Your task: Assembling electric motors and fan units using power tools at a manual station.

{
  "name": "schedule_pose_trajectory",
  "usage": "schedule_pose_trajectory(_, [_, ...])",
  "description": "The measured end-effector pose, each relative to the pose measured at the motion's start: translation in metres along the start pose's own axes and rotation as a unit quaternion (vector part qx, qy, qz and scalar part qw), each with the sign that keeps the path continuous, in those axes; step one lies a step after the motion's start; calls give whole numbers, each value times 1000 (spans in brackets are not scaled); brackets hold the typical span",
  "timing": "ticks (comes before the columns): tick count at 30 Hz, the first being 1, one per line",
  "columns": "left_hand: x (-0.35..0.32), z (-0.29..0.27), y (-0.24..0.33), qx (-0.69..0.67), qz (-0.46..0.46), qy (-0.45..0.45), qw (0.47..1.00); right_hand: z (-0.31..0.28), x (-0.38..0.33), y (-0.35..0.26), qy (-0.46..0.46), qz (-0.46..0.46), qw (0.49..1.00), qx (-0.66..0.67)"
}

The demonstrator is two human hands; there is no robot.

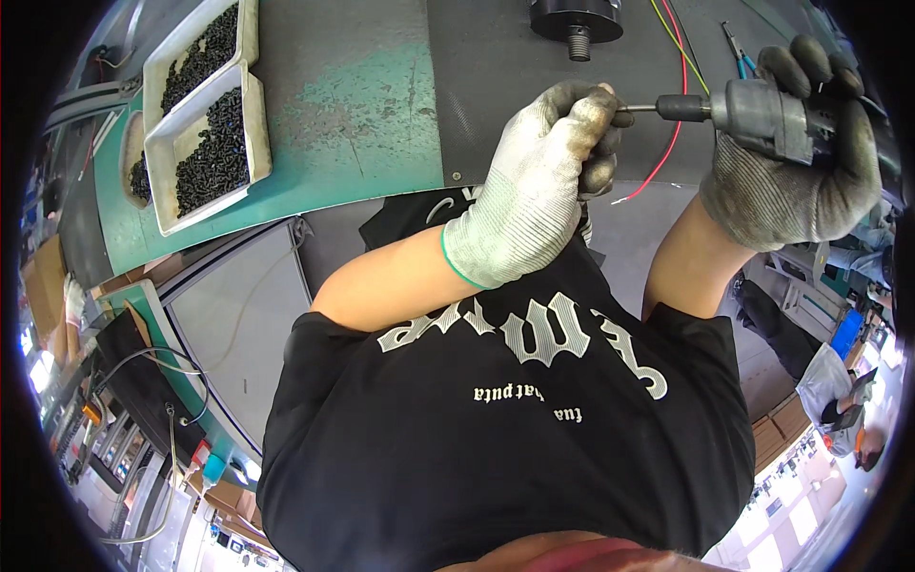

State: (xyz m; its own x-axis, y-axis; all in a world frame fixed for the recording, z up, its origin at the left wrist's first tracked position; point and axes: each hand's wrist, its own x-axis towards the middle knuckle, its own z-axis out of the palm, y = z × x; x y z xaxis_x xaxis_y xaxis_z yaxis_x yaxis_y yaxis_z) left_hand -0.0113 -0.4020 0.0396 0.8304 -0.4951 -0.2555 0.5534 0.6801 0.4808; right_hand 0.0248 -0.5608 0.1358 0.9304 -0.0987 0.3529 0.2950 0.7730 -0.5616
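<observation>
My right hand (801, 181), in a dirty grey glove, grips a grey electric screwdriver (762, 112) held level, its bit pointing left. My left hand (538, 191), in a white glove with darkened fingertips, is closed at the tip of the bit (637, 109); whatever small part it pinches is hidden by the fingers. Both hands hover above the near edge of a dark mat (496, 86) on the green workbench (372, 114). A red wire (667, 143) and a yellow-green wire (681, 48) run across the mat under the tool.
Two white trays (253, 124) filled with small black screws stand at the bench's left. A black round part with a threaded stud (577, 24) sits at the far edge, pliers with blue handles (739, 52) to the right. Another person stands at lower right (843, 400).
</observation>
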Motion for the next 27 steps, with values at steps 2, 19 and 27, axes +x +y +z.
schedule_pose_trajectory(2, [3, 8, -6, -25, 8, 61, 998, 1, 3, 5, -1, 6, 1000, -2])
schedule_pose_trajectory(19, [56, -6, 13, -158, -108, 109, 975, -32, 35, 4, 8, 71, 997, -16])
schedule_pose_trajectory(27, [54, -8, 14, 131, -34, 145, 980, -56, 49, 2, 17, 105, 994, -20])
